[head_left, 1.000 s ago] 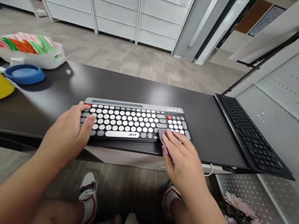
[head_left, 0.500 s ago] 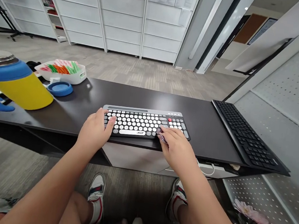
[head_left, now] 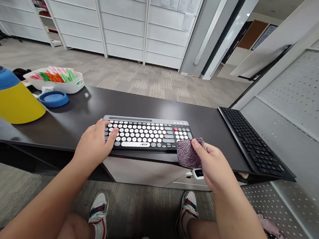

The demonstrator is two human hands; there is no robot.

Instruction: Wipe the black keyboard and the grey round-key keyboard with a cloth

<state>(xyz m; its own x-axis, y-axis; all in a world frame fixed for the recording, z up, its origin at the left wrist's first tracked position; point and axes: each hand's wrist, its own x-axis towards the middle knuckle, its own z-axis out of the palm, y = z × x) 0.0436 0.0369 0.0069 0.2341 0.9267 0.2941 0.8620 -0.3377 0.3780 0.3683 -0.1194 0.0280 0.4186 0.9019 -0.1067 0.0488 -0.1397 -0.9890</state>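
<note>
A grey and black keyboard (head_left: 135, 133) with round white keys and one red key lies on the dark desk. My left hand (head_left: 97, 139) holds its left end, the thumb on the keys and the index finger at the upper left corner; the other fingers are partly hidden. Between the thumb and fingers of my right hand (head_left: 212, 160) is a purple cloth with dark wavy stripes (head_left: 188, 153). The cloth hangs spread over the keyboard's lower right corner and the desk's front edge. Part of it is hidden by my thumb.
A second, black keyboard (head_left: 254, 143) lies at the desk's right end beside a perforated panel (head_left: 306, 88). On the left stand a yellow and blue jug (head_left: 13, 98), a blue lid (head_left: 53, 98) and a white basket (head_left: 77, 83) of colourful packets. Below the front edge shows a small white device (head_left: 198, 173).
My right hand has moved right and toward me, off the keys, and the bunched cloth now hangs unfolded. My left hand stays on the keyboard's left end. The view has shifted slightly.
</note>
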